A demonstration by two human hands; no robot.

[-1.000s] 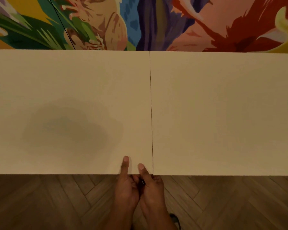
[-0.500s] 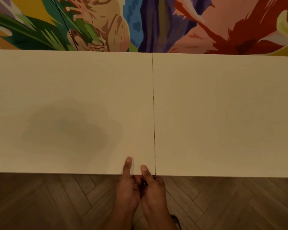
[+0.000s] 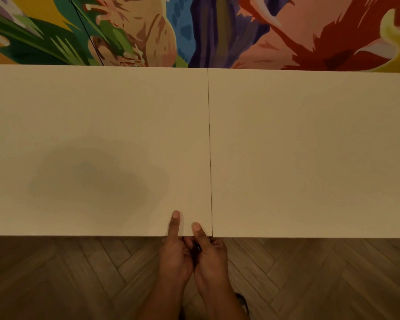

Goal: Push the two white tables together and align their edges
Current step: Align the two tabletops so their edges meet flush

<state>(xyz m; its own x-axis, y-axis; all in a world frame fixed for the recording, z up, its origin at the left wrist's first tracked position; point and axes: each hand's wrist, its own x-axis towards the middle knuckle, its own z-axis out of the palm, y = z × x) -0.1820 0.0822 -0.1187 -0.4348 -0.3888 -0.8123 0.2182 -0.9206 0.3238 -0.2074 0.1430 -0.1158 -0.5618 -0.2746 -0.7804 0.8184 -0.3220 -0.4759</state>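
Two white tables stand side by side, the left table (image 3: pixel 97 116) and the right table (image 3: pixel 310 146), touching along a thin dark seam down the middle. Their near and far edges run in almost one line. My left hand (image 3: pixel 174 255) grips the near edge of the left table just left of the seam, thumb flat on the top. My right hand (image 3: pixel 210 252) holds the same edge right at the seam corner, its thumb also on the left table's top. Fingers of both hands are hidden under the edge.
A brightly coloured rug (image 3: pixel 217 31) lies beyond the far edges of the tables. A thin black cord (image 3: pixel 86 31) crosses it at the upper left. Herringbone wood floor (image 3: pixel 321 278) runs under me, with a shoe tip (image 3: pixel 241 301) beside my right forearm.
The hands keep their grip at the seam corner. The view has shifted slightly; the seam and table edges look the same.
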